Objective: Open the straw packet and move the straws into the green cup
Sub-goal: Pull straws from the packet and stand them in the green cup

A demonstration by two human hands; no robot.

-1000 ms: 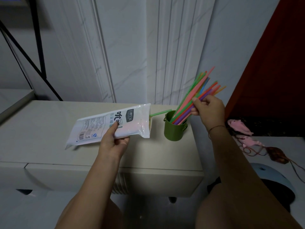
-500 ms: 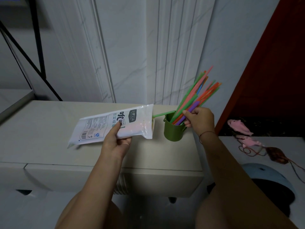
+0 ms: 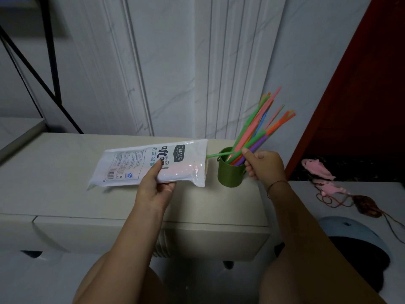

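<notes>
A small green cup (image 3: 229, 174) stands near the right end of a beige cabinet top (image 3: 54, 172). A bundle of coloured straws (image 3: 259, 126) leans out of the cup up and to the right. My right hand (image 3: 262, 165) sits just right of the cup's rim, fingers closed around the lower part of the straws. My left hand (image 3: 156, 189) holds the white and clear straw packet (image 3: 149, 164) level above the cabinet, its open end toward the cup. One green straw (image 3: 219, 154) sticks out from the packet's mouth over the cup's rim.
A white panelled wall rises behind the cabinet. A black metal frame (image 3: 52, 62) stands at the left. To the right lie a dark red panel (image 3: 361, 95), pink toys (image 3: 317, 170) with cords on a white surface, and a blue and black round object (image 3: 359, 249) below.
My right hand has come down with the straw bundle from above the cup to its rim, pushing the straws deeper in. The packet and left hand shifted slightly right.
</notes>
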